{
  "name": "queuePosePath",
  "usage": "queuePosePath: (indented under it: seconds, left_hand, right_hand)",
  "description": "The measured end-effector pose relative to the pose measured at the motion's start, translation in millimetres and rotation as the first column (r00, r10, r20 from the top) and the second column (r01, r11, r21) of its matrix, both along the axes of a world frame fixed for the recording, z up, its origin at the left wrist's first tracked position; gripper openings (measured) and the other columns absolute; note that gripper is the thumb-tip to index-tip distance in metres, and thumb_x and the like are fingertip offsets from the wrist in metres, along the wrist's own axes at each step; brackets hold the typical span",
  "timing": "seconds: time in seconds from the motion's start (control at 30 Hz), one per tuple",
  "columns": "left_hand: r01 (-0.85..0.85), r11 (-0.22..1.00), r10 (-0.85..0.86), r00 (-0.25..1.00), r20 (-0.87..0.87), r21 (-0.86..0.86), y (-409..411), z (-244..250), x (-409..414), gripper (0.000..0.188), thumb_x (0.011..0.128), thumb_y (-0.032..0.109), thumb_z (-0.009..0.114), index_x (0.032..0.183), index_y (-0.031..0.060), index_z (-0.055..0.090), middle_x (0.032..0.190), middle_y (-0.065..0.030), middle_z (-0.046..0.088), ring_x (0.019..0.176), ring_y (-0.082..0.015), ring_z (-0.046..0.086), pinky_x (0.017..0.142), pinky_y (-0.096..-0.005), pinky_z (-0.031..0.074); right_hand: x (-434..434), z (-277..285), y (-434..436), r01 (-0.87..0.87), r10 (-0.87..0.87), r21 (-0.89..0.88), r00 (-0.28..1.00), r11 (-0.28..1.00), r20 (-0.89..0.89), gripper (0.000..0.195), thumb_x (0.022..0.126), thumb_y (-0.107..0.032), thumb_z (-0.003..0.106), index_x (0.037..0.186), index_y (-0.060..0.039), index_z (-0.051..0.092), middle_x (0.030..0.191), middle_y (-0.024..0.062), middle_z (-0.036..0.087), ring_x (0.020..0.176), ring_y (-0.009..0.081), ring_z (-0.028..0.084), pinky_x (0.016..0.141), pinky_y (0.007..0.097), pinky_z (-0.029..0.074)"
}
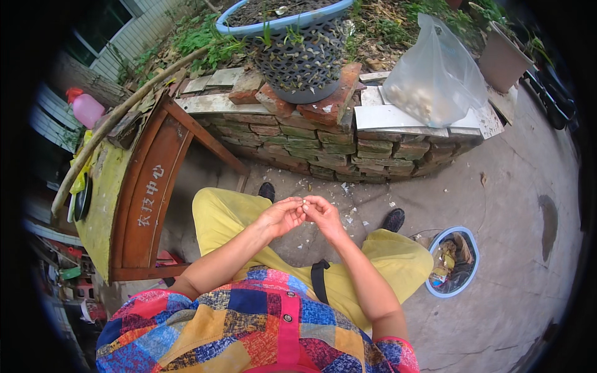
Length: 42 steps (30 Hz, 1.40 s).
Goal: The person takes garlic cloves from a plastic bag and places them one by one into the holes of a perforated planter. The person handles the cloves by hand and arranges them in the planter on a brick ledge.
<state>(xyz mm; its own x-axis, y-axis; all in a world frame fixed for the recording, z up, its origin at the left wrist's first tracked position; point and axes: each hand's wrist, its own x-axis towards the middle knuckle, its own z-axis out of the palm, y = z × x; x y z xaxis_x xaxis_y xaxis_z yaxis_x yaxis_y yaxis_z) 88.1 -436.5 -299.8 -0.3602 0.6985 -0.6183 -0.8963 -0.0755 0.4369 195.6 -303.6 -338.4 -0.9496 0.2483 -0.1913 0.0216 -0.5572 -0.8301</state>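
My left hand and my right hand meet at the fingertips above the gap between my knees. Pinched between them is a small whitish piece, perhaps a garlic clove; it is too small to tell for sure. Beyond my hands, a blue-rimmed plastic basket of soil, with sprouts and pale bits poking through its mesh, stands on bricks. A translucent plastic bag with whitish pieces in its bottom rests on white tiles to the right of it.
A low brick wall curves ahead. White scraps litter the concrete floor. At the right stands a lined, blue-rimmed waste bin. To the left are a wooden table bearing painted writing, a long stick and a pink bottle.
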Motion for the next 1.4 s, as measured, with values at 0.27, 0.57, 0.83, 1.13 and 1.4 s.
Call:
queuePosePath:
  seconds: [0.27,0.57,0.83,1.13,1.4]
  left_hand:
    - [-0.056,0.998,0.058,0.994,0.092,-0.024,2.4,0.0,11.0,0.006,0.087,0.004,0.066,0.091,0.0067,0.063,0.087,-0.0044,0.068,0.077,-0.0119,0.065,0.08,-0.0319,0.054]
    - [-0.029,0.999,0.028,0.999,-0.046,-0.014,9.4,1.0,21.6,0.006,0.089,0.003,0.063,0.093,0.0067,0.061,0.087,-0.0042,0.067,0.08,-0.0137,0.066,0.082,-0.0336,0.054]
    - [0.206,0.939,-0.299,0.885,-0.357,-0.274,5.2,24.4,25.1,0.008,0.093,0.014,0.062,0.098,0.0091,0.061,0.096,-0.0059,0.07,0.083,-0.0131,0.066,0.08,-0.0297,0.054]
    - [-0.387,0.729,-0.646,-0.117,-0.754,-0.564,-87.3,25.9,-78.9,0.007,0.086,0.01,0.06,0.09,0.0054,0.063,0.083,-0.0083,0.066,0.074,-0.0212,0.065,0.069,-0.0323,0.051]
    - [-0.66,0.525,-0.798,-0.161,-0.581,-0.538,-149.6,24.3,-110.8,0.018,0.086,0.022,0.06,0.097,0.007,0.061,0.1,-0.01,0.062,0.101,-0.0314,0.058,0.087,-0.0415,0.046]
  right_hand:
    - [2.4,-2.8,-8.6,0.289,-0.257,0.225,0.953,0.93,-0.164,0.02,0.085,-0.008,0.069,0.104,-0.0008,0.067,0.098,0.0047,0.066,0.086,0.0121,0.064,0.079,0.0257,0.051]
    - [10.0,-6.3,0.2,0.223,-0.211,0.127,0.972,0.967,-0.105,0.018,0.087,-0.009,0.067,0.103,-0.0008,0.068,0.092,0.0027,0.068,0.084,0.0087,0.062,0.077,0.0246,0.051]
    - [16.9,8.9,19.5,0.198,-0.207,-0.175,0.978,0.964,-0.033,0.009,0.092,-0.01,0.06,0.097,-0.0023,0.059,0.091,0.0098,0.068,0.079,0.0162,0.067,0.073,0.0283,0.056]
    - [23.8,4.9,31.6,0.195,-0.192,-0.071,0.98,0.978,0.047,0.018,0.091,-0.012,0.065,0.106,-0.0012,0.065,0.085,0.0084,0.069,0.071,0.0131,0.067,0.065,0.0252,0.056]
    - [13.0,10.2,21.4,0.111,-0.105,-0.083,0.992,0.99,0.073,0.021,0.092,-0.013,0.063,0.109,-0.0008,0.066,0.086,0.0053,0.068,0.072,0.0109,0.065,0.067,0.0238,0.055]
